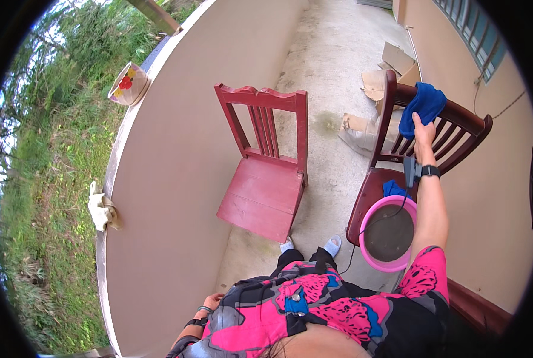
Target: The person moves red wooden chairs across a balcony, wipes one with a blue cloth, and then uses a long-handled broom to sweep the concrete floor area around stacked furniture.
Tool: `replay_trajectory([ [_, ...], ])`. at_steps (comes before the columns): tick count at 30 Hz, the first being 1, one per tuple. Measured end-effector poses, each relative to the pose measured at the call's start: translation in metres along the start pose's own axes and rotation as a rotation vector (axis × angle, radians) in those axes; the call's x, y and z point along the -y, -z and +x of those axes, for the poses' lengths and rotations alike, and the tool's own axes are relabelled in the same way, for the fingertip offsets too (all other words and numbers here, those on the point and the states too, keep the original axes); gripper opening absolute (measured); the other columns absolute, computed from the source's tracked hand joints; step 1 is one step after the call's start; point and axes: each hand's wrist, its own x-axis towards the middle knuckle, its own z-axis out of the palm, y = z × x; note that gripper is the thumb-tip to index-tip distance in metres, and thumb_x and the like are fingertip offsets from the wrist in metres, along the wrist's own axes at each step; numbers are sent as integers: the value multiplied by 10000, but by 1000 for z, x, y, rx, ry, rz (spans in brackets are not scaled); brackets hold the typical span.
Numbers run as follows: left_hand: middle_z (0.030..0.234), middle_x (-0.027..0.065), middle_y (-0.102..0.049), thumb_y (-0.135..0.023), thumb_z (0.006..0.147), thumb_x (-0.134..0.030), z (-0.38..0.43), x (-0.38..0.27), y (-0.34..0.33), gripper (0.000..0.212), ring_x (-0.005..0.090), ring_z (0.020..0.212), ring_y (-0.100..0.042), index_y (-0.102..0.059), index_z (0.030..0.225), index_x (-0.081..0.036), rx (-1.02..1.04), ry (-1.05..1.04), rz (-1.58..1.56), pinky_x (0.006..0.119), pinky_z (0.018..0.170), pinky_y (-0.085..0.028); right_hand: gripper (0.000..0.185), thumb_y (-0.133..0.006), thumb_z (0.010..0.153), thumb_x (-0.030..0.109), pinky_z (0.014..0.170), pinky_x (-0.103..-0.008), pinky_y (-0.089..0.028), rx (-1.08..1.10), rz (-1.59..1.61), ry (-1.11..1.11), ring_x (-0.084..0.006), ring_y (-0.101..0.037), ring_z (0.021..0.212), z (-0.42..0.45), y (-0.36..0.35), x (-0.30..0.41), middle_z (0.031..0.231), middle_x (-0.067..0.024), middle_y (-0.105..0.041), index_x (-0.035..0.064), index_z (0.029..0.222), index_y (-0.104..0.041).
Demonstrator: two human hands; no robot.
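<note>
My right hand [423, 132] grips a blue cloth [424, 105] draped over the top rail of a dark brown wooden chair [463, 117]. On that chair's seat stands a pink basin [366, 250] of murky grey water, and a second blue cloth [394, 188] lies beside it. A red wooden chair [259, 188] stands in front of me, to the left of the dark one. My left hand [212, 301] hangs low at my left side, partly hidden by my shirt; whether it holds anything is not visible.
Flattened cardboard [376, 85] lies on the concrete floor behind the dark chair, by the right wall. A low wall [168, 179] runs along the left, with a flowered pot [129, 84] and a pale crumpled cloth [101, 208] on its top edge. A barred window [472, 33] is upper right.
</note>
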Motion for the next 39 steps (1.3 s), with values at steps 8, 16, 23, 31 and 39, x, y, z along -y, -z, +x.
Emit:
replay_trajectory([
  [8, 856, 114, -689, -579, 784, -147, 38, -55, 17, 352, 181, 769, -653, -616, 1124, -67, 55, -63, 114, 304, 729, -516, 241, -663, 802, 131, 723, -265, -468, 464, 92, 4, -114, -573, 777, -190, -41, 100, 915, -45, -629, -20, 983, -608],
  [16, 993, 127, -662, -655, 786, -227, 85, -253, 83, 497, 206, 900, -639, -519, 1232, -55, 97, -655, 98, 332, 795, -513, 192, -643, 802, 107, 659, -245, -488, 776, 312, -162, -100, -586, 706, -346, -132, 190, 824, -25, -615, 9, 962, -601],
  [23, 1311, 146, -479, -427, 901, -541, 55, -375, 81, 650, 251, 1201, -469, -348, 1376, -104, 725, -493, -895, 416, 1025, -347, 198, -660, 785, 126, 687, -254, -492, 1302, 47, -113, -76, -580, 765, -470, -206, 200, 837, -13, -640, -2, 933, -629],
  [31, 1076, 123, -606, -435, 917, -321, 107, -433, 127, 421, 233, 909, -609, -502, 1219, -35, 975, -512, -1378, 353, 830, -498, 337, -702, 742, 199, 732, -325, -484, 1401, -49, 233, -173, -607, 787, -501, -263, 184, 852, -105, -641, -8, 986, -595],
  [39, 1209, 158, -523, -598, 856, -216, 121, -566, 188, 687, 218, 959, -596, -237, 1411, -35, 243, -920, -1107, 341, 780, -531, 235, -664, 760, 109, 660, -290, -488, 873, -172, 403, -175, -615, 737, -277, -308, 164, 859, -89, -631, 16, 971, -615],
])
